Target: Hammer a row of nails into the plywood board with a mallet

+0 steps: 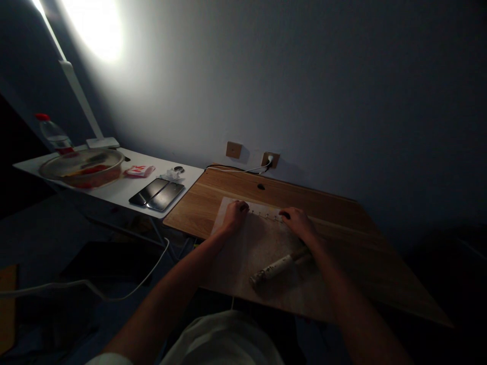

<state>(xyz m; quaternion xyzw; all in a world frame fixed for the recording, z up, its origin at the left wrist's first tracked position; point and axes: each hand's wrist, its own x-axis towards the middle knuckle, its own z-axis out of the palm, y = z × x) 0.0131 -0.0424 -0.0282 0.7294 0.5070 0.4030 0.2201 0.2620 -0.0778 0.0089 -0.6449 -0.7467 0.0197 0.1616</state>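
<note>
Pale clothing (224, 339) is nearest. On the wooden surface (335, 215), left hand (235, 217) and right hand (299, 222) curl near the ends of a small-pieced row (267, 217), seemingly already laid on the sheet (241, 258); their grip and what remains cannot be told. Speckled cylinder (279, 265) lies unheld.

The desk (331, 203) is brown with streaked wood grain, the sheet (247, 248) dull pinkish beige, and the stick-like object (276, 267) whitish with dark specks. The side table (192, 177) and lamp (81, 99) are white, the bottle cap (42, 116) red, the packet (140, 171) red and white, the socket plate (233, 150) tan.
</note>
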